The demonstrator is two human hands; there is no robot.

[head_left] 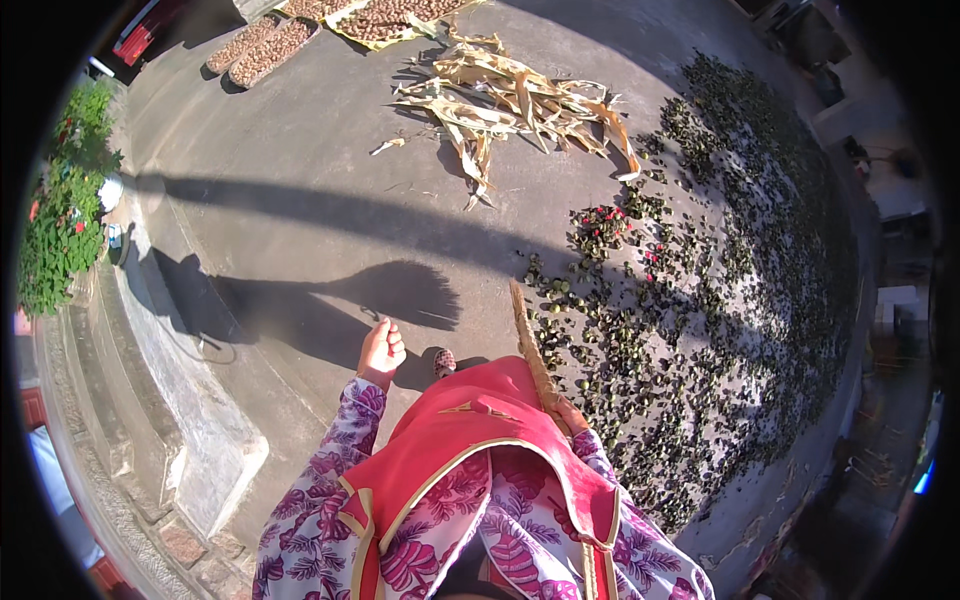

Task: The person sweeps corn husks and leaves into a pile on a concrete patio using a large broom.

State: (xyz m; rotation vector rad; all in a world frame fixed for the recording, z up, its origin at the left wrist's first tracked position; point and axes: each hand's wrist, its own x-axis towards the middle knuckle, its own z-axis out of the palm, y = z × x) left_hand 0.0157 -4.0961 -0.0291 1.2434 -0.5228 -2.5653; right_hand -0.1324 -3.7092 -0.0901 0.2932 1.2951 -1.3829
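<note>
My left hand (382, 350) is raised in front of the red apron (470, 400), with its fingers curled into a fist. Nothing shows in it. At the apron's right side, my right hand (571, 416) grips a tan, fibrous broom (533, 345), seen edge-on, so that only a narrow strip shows. A fan-shaped broom shadow lies on the concrete to the left. The apron hides part of the right hand and the broom's lower end. Just right of the broom, small dark green pods or fruits (620, 350) are scattered over the ground.
Dry corn husks (520, 95) lie in a heap ahead. Farther back are two long trays (270, 50) of brown nuts and a yellow-edged sheet (385, 25) with more. Concrete steps (150, 400) and flowering plants (65, 200) border the left. Red petals (605, 222) lie among the pods.
</note>
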